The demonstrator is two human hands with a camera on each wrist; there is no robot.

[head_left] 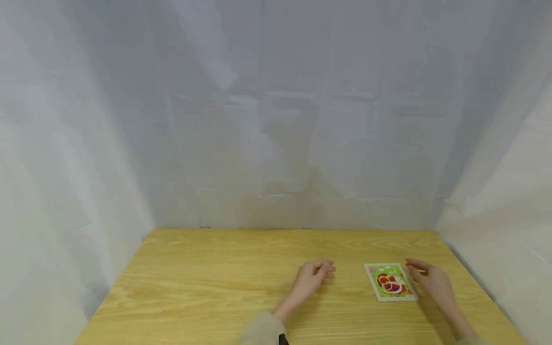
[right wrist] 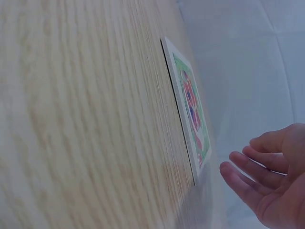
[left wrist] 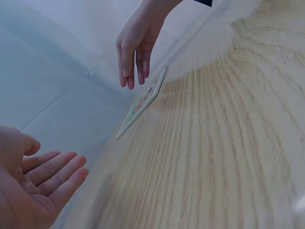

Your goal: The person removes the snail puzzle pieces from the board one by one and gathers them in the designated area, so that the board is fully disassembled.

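A small flat puzzle board [head_left: 392, 282] with a pale wooden border and a green, red and blue picture lies on the right part of the table. In the right wrist view the board [right wrist: 193, 109] shows its thin edge on the wood. My right hand [head_left: 433, 282] hovers just beside the board's right side, fingers loosely bent and holding nothing; the right wrist view has the same hand [right wrist: 271, 174] with fingers spread a little. Left of the board, my left hand [head_left: 311, 278] is over the table, its palm [left wrist: 33, 191] bare and fingers extended.
The wooden table [head_left: 194, 278] has a yellowish grain. Pale sheeting [head_left: 280, 143] hangs behind it and along both sides, close to the table's edges. Light sleeves [head_left: 263, 330] cover the forearms.
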